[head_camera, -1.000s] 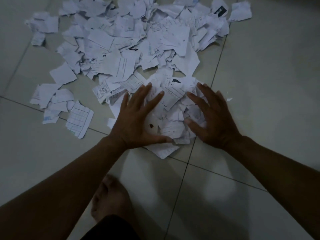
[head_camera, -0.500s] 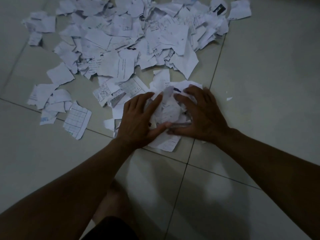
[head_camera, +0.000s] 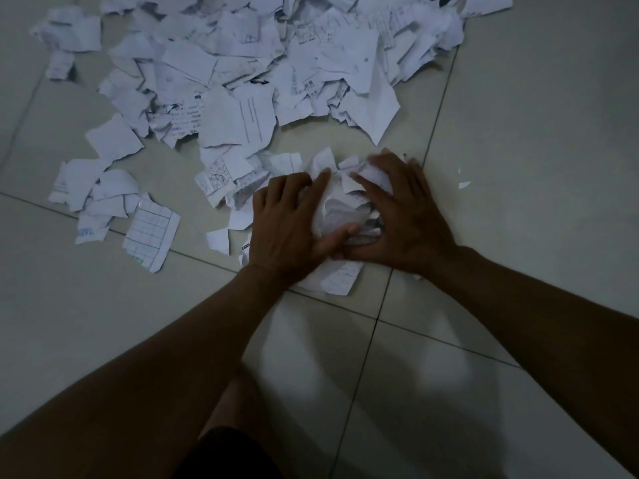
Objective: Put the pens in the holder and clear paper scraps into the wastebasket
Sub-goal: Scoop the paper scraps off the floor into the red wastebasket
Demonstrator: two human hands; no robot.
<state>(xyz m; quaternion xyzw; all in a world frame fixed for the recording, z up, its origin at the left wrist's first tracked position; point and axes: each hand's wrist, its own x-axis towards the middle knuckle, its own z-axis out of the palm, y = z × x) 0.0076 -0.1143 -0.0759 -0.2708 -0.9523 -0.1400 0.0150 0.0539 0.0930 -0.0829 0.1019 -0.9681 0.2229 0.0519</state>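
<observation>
Fingers [head_camera: 294,188] of the left hand [head_camera: 287,229] curl over one side of a crumpled wad of torn white paper scraps [head_camera: 337,216], while the fingers [head_camera: 371,188] of the right hand [head_camera: 408,219] curl over the other side, so both hands grip the wad between them on the pale glossy tiled floor [head_camera: 518,167]. Both thumbs meet at the wad's near edge, and a flat printed scrap sticks out from under the palms toward the person. Both forearms reach forward and converge, backs of the hands upward, wrists low to the floor. The wad is a rough, bunched lump with no clear long axis, sitting just left of a dark grout line. Beyond it spreads a wide loose heap of ragged white printed paper pieces [head_camera: 276,63], flat and overlapping, with jagged torn edges. To the left lies a smaller cluster of white scraps [head_camera: 96,198], including a grid-lined rectangular piece [head_camera: 152,233] lying slantwise. A tiny white paper fleck [head_camera: 464,184] lies right of the hands.
</observation>
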